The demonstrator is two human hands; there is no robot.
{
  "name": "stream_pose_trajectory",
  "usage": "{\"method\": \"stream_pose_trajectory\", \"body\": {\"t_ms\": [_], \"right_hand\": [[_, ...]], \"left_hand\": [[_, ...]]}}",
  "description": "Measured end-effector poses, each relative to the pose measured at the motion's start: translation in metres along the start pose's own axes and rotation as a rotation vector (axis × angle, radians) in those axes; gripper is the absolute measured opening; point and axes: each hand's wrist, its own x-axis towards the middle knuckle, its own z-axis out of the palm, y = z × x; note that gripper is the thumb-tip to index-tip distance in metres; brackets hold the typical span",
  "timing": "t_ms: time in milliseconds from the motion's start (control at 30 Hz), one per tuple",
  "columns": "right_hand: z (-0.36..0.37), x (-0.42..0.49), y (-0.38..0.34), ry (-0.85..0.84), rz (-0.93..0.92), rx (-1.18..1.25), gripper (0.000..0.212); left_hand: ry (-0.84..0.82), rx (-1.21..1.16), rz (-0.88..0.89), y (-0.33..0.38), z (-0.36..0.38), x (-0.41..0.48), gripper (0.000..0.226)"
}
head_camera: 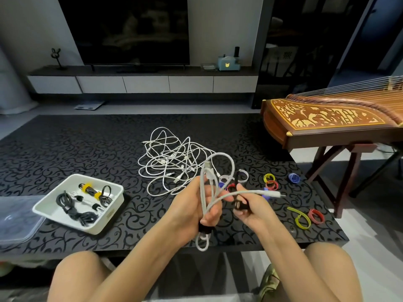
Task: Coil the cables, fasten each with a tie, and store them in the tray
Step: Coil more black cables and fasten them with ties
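In the lower middle of the frame, the left hand (194, 208) was curled round a loosely looped white braided charging cable (203, 192), with a black hook-and-loop tie (204, 228) wrapped at the bundle's lower end, just below the fist. The right hand (253, 208), close beside it, pinched the cable's free tail, whose plug pointed toward the right of the frame. It also gripped something dark, which I could not identify.

The loops looked uneven, one rising high above the fist. To do this step well, the tail would probably need folding back into the bundle so every loop matched in length, and only then should the tie be drawn snug around the middle. Keeping the left grip firm would likely stop the loops from springing apart.

The white rectangular plastic tray (65, 222) sat at the lower left on the black patterned table (87, 149), holding tied black cables. A tangled heap of white cables (172, 162) lay at centre, and coloured strap rings (270, 182) were scattered to the right.
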Motion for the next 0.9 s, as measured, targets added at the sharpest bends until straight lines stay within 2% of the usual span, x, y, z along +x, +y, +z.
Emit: {"method": "stream_pose_trajectory", "body": {"t_ms": [100,200,333,500,600,733,867,900], "right_hand": [[0.012,-0.009,0.006,-0.035,-0.135,-0.205,0.027],[0.025,-0.018,0.006,-0.067,-0.226,-0.216,0.035],[0.03,-0.021,0.004,-0.084,-0.157,-0.104,0.027],[0.034,-0.028,0.003,-0.113,-0.189,-0.127,0.039],[0.035,-0.03,0.002,-0.133,-0.194,-0.17,0.029],[0.026,-0.041,0.007,-0.303,-0.153,-0.141,0.021],[0.01,-0.053,0.007,-0.37,-0.162,-0.218,0.004],[0.007,-0.055,0.006,-0.376,-0.182,-0.229,0.006]], "left_hand": [[0.183,0.157,-0.045,-0.002,-0.001,0.004,0.045],[0.394,0.346,0.056,-0.005,-0.003,0.01,0.03],[0.433,0.415,0.229,-0.008,-0.008,0.012,0.005],[0.436,0.394,0.274,-0.009,-0.008,0.014,0.01],[0.495,0.433,0.334,-0.01,-0.008,0.018,0.015],[0.67,0.51,0.409,-0.007,-0.011,0.027,0.015],[0.686,0.651,0.417,-0.01,-0.014,0.029,0.015],[0.691,0.667,0.415,-0.011,-0.015,0.03,0.013]]}}
